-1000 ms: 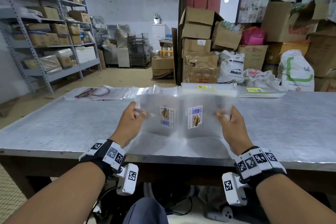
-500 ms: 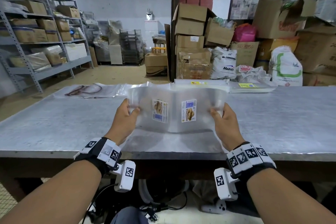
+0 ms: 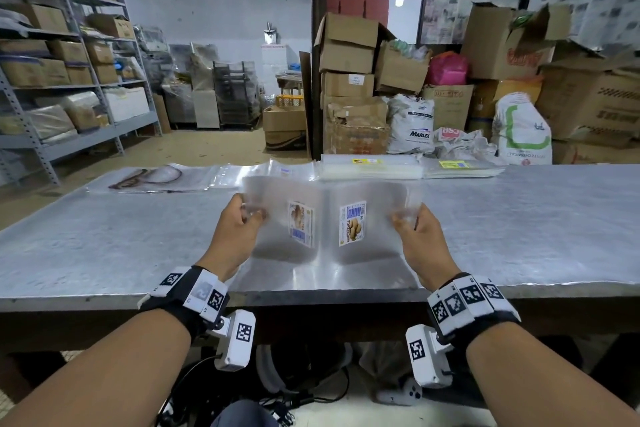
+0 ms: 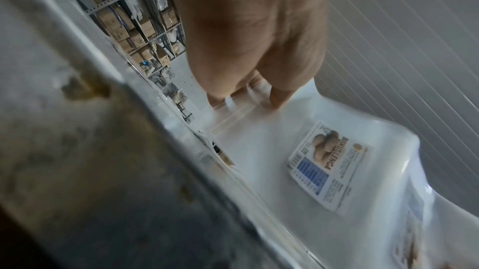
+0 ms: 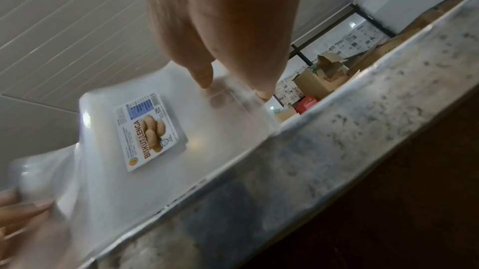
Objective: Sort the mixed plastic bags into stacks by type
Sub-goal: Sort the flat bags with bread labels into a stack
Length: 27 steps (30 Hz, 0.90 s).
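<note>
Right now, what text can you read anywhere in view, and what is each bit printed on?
"BISKUT LENGA": label on the clear bags held in both hands.
"MARLEX": white sack behind the table.
Red print on the big cardboard box: too blurred to read.
Yellow labels on the far stacks: too small to read.

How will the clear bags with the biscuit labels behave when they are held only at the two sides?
Probably floppy: the clear bags buckle in the middle between the left hand and right hand. Likely light, since fingertip pinches carry them. The glossy film may be slippery.

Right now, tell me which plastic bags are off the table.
The biscuit-label bags, pinched between left hand and right hand; the other stacks lie flat.
</note>
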{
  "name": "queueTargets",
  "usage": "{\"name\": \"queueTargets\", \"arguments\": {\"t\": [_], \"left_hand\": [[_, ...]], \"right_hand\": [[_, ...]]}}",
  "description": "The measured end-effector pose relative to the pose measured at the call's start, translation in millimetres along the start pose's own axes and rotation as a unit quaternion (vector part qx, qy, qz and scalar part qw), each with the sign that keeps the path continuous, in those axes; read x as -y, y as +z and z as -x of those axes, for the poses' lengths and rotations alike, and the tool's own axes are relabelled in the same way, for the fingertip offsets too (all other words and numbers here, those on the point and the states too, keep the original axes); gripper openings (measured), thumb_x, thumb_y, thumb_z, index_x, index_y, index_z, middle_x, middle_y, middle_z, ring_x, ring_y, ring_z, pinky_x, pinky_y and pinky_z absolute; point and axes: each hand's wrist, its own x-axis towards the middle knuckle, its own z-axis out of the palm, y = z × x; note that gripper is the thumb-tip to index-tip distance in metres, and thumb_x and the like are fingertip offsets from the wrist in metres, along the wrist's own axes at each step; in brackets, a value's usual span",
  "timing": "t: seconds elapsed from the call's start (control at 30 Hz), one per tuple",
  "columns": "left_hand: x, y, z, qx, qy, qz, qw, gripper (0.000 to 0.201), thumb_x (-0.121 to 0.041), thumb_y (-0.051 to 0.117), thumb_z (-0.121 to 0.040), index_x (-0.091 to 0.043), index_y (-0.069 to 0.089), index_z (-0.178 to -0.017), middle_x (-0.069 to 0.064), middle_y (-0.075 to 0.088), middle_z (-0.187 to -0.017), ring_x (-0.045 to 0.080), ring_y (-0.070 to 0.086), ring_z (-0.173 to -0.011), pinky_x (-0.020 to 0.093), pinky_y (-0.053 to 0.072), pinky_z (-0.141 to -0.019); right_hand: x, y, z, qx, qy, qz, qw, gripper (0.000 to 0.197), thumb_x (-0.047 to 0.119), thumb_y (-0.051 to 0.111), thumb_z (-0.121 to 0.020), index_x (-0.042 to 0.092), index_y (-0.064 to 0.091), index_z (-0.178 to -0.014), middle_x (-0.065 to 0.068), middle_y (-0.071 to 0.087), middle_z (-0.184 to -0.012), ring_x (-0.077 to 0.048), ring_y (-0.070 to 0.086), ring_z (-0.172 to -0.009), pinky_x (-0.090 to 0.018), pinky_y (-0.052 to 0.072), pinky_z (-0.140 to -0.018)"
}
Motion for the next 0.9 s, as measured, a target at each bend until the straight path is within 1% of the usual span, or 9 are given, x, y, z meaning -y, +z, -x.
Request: {"name": "queueTargets", "arguments": {"t": [0.2, 0.3, 0.37, 0.4, 0.53, 0.67, 0.73, 0.8, 0.9], "left_hand": [[-1.7, -12.9, -7.8, 0.010, 0.021, -0.030, 0.999, 0.013, -0.010, 0.060, -0.101, -0.018, 0.060, -0.112, 0.004, 0.068, -0.104, 0.021, 0.068, -0.096, 0.034, 0.057, -0.080], [-5.5, -25.1, -12.8, 0.008, 0.040, -0.032, 0.999, 0.020, -0.007, 0.059, -0.101, -0.026, 0.058, -0.107, 0.002, 0.068, -0.101, 0.019, 0.068, -0.092, 0.031, 0.055, -0.077], [-8.4, -35.0, -18.2, 0.002, 0.043, -0.031, 0.999, 0.021, -0.006, 0.058, -0.101, -0.026, 0.056, -0.109, 0.002, 0.067, -0.098, 0.019, 0.069, -0.089, 0.027, 0.053, -0.072], [-9.2, -40.2, -22.5, -0.003, 0.041, -0.030, 0.999, 0.021, -0.006, 0.058, -0.101, -0.024, 0.055, -0.112, 0.002, 0.067, -0.099, 0.019, 0.069, -0.089, 0.026, 0.052, -0.071], [-16.9, -61.6, -42.5, -0.025, 0.023, -0.013, 0.999, 0.031, -0.007, 0.058, -0.102, -0.026, 0.046, -0.123, 0.003, 0.068, -0.100, 0.016, 0.067, -0.087, 0.026, 0.051, -0.068], [-32.9, -82.6, -75.3, -0.032, 0.002, -0.004, 0.999, 0.040, -0.005, 0.058, -0.101, -0.030, 0.040, -0.126, 0.005, 0.070, -0.101, 0.018, 0.069, -0.085, 0.039, 0.060, -0.074], [-40.3, -90.3, -99.3, -0.034, 0.000, -0.016, 0.999, 0.042, -0.005, 0.058, -0.100, -0.030, 0.039, -0.127, 0.010, 0.071, -0.105, 0.023, 0.071, -0.087, 0.041, 0.062, -0.071], [-47.5, -95.1, -126.2, -0.040, 0.006, -0.025, 0.999, 0.043, -0.004, 0.059, -0.099, -0.030, 0.040, -0.127, 0.011, 0.071, -0.108, 0.026, 0.072, -0.089, 0.041, 0.063, -0.068], [-56.4, -97.8, -170.6, -0.058, 0.017, -0.051, 0.997, 0.043, -0.004, 0.060, -0.097, -0.026, 0.040, -0.128, 0.008, 0.069, -0.105, 0.021, 0.070, -0.087, 0.036, 0.060, -0.064]], "right_hand": [[10.6, 1.4, 0.6, -0.016, -0.017, 0.044, 0.999, 0.010, 0.013, 0.057, -0.101, 0.019, 0.063, -0.107, -0.005, 0.071, -0.107, -0.025, 0.067, -0.103, -0.048, 0.056, -0.094], [24.4, 8.8, -4.0, -0.009, -0.032, 0.054, 0.998, 0.019, 0.010, 0.057, -0.102, 0.029, 0.058, -0.106, -0.002, 0.069, -0.103, -0.022, 0.068, -0.095, -0.037, 0.059, -0.079], [34.8, 17.4, -8.2, -0.001, -0.033, 0.036, 0.999, 0.022, 0.008, 0.057, -0.102, 0.028, 0.056, -0.109, -0.003, 0.070, -0.102, -0.020, 0.069, -0.088, -0.030, 0.058, -0.065], [39.8, 23.4, -11.2, 0.001, -0.030, 0.035, 0.999, 0.021, 0.008, 0.057, -0.101, 0.026, 0.055, -0.111, -0.004, 0.070, -0.101, -0.021, 0.070, -0.087, -0.029, 0.058, -0.062], [57.4, 54.7, -30.3, 0.017, -0.009, 0.019, 1.000, 0.030, 0.010, 0.060, -0.101, 0.025, 0.050, -0.125, -0.009, 0.071, -0.101, -0.026, 0.073, -0.085, -0.044, 0.064, -0.068], [78.6, 87.6, -61.0, 0.035, -0.009, 0.017, 0.999, 0.034, 0.006, 0.056, -0.102, 0.029, 0.045, -0.124, -0.007, 0.068, -0.100, -0.018, 0.068, -0.078, -0.031, 0.058, -0.058], [88.2, 103.1, -83.6, 0.034, -0.021, 0.034, 0.999, 0.033, 0.006, 0.057, -0.101, 0.029, 0.045, -0.121, -0.007, 0.069, -0.103, -0.019, 0.069, -0.082, -0.034, 0.059, -0.063], [97.1, 118.2, -109.2, 0.031, -0.036, 0.051, 0.998, 0.034, 0.008, 0.060, -0.100, 0.033, 0.044, -0.118, -0.004, 0.068, -0.107, -0.021, 0.070, -0.091, -0.044, 0.062, -0.076], [106.0, 140.0, -150.6, 0.030, -0.053, 0.063, 0.996, 0.037, 0.008, 0.062, -0.098, 0.035, 0.043, -0.115, 0.007, 0.065, -0.106, -0.019, 0.069, -0.096, -0.049, 0.061, -0.085]]}}
